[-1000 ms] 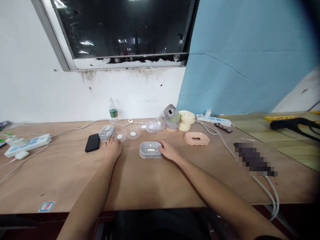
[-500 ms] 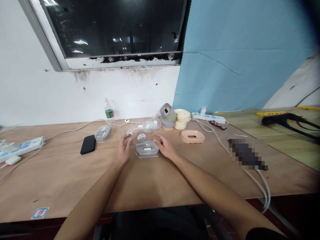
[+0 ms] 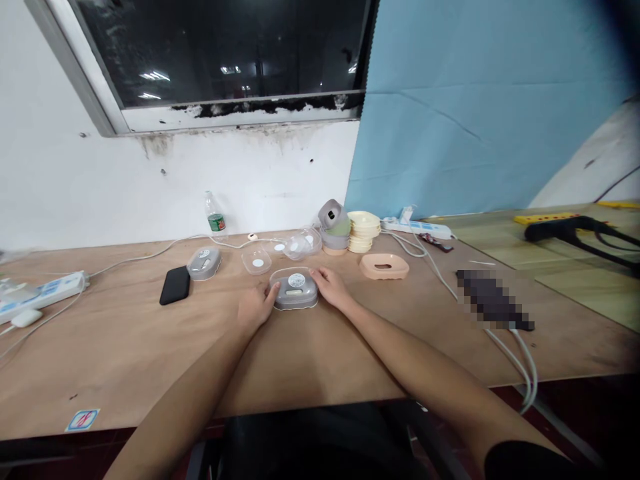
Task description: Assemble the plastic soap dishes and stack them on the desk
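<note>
With fingers bent, framing the grey slotted soap dish (image 3: 295, 304) from both ends: at eight to nine o'clock with the left hand (image 3: 257, 305), thumb against the rim; at three with the right hand (image 3: 331, 288), reaching to the far corner. Cannot tell whether spread, pressed together or pinching, being partly hidden and small in view. Braced from opposite ends, probably against sliding.

Resting on the brown tabletop (image 3: 300, 363), straight ahead of the body, likely for even reach with both arms. At one o'clock, a mixed stack of dishes (image 3: 336, 230), seemingly nested to save room; between one and two, a cream dish stack (image 3: 364, 233), likewise. At twelve, a loose heap of clear lids (image 3: 303, 245), overlapping. Between two and three, a peach soap dish (image 3: 384, 273), lidless, apparently parked outside the working spot. Over the grey dish, a clear cover (image 3: 307, 293); cannot tell if fully seated. Between nine and ten, a covered grey dish (image 3: 204, 268); just beside, at nine, a black phone (image 3: 175, 285), perhaps left there to spare elbow room. At ten, a single clear lid (image 3: 256, 256), handy for the left hand. Smallest, atop the cover, a round white label (image 3: 297, 280), face up.
</note>
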{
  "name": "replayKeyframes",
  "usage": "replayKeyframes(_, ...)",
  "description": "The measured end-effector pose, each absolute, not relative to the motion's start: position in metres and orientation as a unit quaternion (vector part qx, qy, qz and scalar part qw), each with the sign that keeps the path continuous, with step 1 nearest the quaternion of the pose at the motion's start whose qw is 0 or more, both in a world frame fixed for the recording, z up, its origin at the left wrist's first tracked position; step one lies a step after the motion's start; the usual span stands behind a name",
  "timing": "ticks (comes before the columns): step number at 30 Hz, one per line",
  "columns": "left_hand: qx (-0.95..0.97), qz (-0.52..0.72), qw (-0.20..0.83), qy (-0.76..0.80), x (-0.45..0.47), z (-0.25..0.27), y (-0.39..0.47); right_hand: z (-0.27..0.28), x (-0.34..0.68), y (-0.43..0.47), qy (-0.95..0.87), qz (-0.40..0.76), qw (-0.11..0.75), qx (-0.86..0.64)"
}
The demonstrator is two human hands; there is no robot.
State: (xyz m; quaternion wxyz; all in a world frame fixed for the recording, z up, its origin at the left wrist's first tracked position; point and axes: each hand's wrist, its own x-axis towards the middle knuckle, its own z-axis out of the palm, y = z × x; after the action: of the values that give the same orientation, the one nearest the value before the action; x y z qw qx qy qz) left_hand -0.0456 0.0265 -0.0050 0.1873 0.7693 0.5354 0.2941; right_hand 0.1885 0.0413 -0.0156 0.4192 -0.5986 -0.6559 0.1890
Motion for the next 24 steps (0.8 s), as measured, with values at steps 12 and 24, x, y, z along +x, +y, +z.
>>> replayKeyframes(12, 0.773, 0.246, 0.17, 0.56, -0.047, -0.005, 0.03, -0.01, 0.193, 0.043, -0.712, 0.157, 0.277, -0.626)
replayKeyframes(24, 0.802, 0.345, 0.165, 0.458, -0.057, -0.02, 0.051, -0.008, 0.191, 0.035, -0.764, 0.16, 0.256, -0.569)
